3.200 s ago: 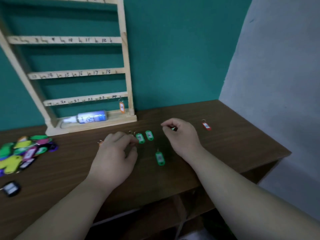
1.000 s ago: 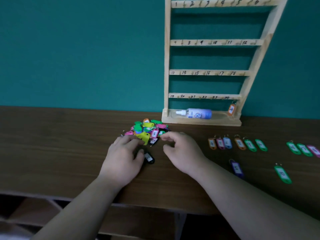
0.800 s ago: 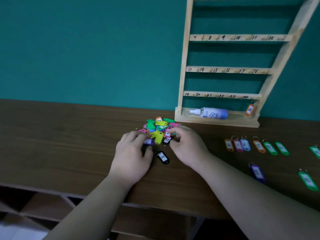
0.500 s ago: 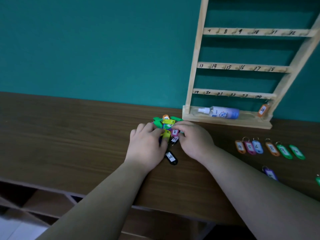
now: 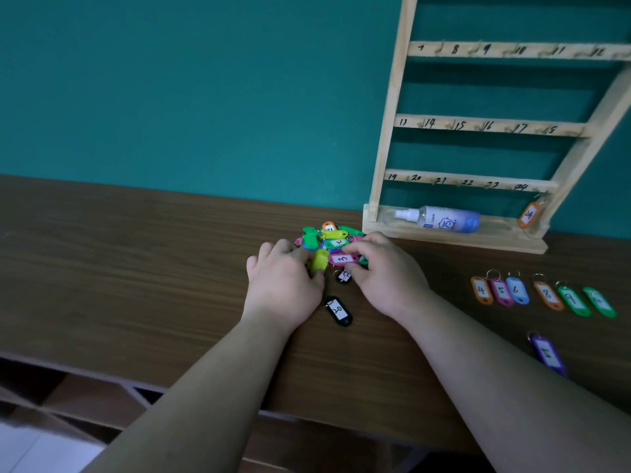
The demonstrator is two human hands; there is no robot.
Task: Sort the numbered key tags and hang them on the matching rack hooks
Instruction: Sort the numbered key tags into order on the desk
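A: Head view: my left hand (image 5: 285, 285) pinches the yellow-green tag (image 5: 320, 260), my right hand (image 5: 386, 274) nips pink tag 3 (image 5: 343, 258), both at the tag pile (image 5: 329, 240) left of the rack (image 5: 478, 138).

B: Lift 3 by its ends. Containers?

A: The rack's base tray (image 5: 454, 238) holds a spray bottle (image 5: 440, 218); tag 24 (image 5: 529, 215) hangs above it.

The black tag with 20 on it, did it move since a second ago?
No. The black tag lies at the same spot below the tag pile, left of the rack's base; only the camera shifted.
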